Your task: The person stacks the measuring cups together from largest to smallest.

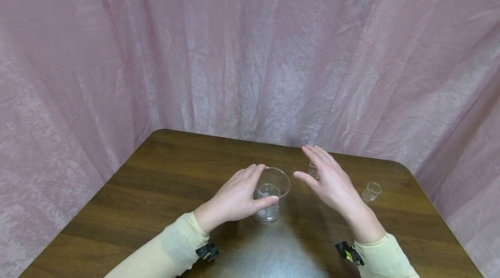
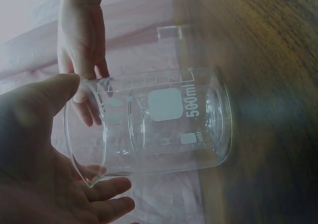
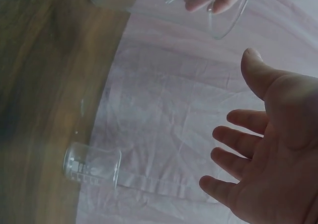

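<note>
The large beaker (image 2: 166,105) stands upright on the brown tabletop (image 1: 175,169) with a smaller beaker (image 1: 268,190) inside it, and the left hand (image 1: 239,194) spans its rim, thumb on one side and fingers on the other, though whether that grip is grasping the glass I cannot tell. The right hand (image 1: 332,179) hangs beside it with its grip released, fingers extended and holding nothing; one small beaker (image 1: 313,171) is partly hidden behind that hand, and another small beaker (image 1: 372,191) stands to its right.
</note>
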Demonstrator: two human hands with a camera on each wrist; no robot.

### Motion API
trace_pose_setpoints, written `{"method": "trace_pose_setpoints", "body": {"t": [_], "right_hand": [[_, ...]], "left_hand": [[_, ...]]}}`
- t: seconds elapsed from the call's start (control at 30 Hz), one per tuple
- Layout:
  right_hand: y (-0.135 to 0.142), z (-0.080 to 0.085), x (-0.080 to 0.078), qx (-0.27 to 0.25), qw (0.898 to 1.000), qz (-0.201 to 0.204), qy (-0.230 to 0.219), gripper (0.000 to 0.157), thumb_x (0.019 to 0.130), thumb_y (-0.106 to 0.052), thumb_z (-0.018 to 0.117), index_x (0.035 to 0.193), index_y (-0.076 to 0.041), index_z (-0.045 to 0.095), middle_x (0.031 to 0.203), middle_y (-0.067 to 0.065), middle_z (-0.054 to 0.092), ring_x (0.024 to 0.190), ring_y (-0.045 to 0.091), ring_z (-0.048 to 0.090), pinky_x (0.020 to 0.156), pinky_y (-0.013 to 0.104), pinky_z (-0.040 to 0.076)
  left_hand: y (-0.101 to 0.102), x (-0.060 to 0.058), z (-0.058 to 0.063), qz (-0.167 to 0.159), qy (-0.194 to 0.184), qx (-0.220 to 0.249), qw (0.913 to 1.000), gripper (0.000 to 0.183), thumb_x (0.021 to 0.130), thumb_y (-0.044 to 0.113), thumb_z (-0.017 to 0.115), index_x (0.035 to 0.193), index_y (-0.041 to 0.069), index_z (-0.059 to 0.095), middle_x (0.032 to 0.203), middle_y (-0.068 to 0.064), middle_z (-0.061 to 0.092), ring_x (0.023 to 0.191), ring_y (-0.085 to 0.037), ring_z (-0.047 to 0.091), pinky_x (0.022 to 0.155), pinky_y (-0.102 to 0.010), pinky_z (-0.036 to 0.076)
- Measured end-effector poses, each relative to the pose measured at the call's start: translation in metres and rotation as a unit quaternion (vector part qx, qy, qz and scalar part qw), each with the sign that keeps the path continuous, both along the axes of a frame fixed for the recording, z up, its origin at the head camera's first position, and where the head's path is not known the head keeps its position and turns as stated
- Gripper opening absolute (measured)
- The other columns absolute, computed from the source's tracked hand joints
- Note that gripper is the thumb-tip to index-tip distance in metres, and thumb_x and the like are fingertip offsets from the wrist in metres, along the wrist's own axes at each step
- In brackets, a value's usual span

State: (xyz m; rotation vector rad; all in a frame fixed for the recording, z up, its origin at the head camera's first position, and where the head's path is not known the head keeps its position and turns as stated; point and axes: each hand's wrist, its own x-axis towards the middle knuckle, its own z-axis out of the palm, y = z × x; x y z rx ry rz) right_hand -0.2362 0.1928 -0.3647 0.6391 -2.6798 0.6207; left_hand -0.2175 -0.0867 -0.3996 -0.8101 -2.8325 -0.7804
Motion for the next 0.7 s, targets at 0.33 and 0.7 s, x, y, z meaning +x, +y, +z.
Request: {"method": "trace_pose_setpoints", "body": {"t": [0.33, 0.7], "right_hand": [[0.01, -0.002, -0.001, 0.013, 1.0, -0.023, 0.017, 0.081, 0.104, -0.041, 0.079, 0.165, 0.001, 0.046, 0.169, 0.021, 0.047, 0.163, 0.042, 0.031, 0.132, 0.061, 0.023], [0.016, -0.006, -0.004, 0.02, 0.999, -0.034, 0.001, 0.087, 0.103, -0.044, 0.079, 0.167, 0.001, 0.042, 0.171, 0.023, 0.043, 0.163, 0.045, 0.027, 0.133, 0.06, 0.019]], "left_hand": [[0.0, -0.001, 0.001, 0.003, -0.002, 0.004, 1.0, 0.096, 0.101, 0.065, 0.072, 0.167, 0.003, 0.041, 0.168, -0.018, 0.048, 0.158, -0.04, 0.04, 0.131, -0.054, 0.029], [0.001, -0.001, -0.001, 0.002, -0.001, 0.003, 1.0, 0.096, 0.1, 0.066, 0.071, 0.167, 0.004, 0.041, 0.168, -0.018, 0.048, 0.157, -0.039, 0.043, 0.131, -0.054, 0.031]]}}
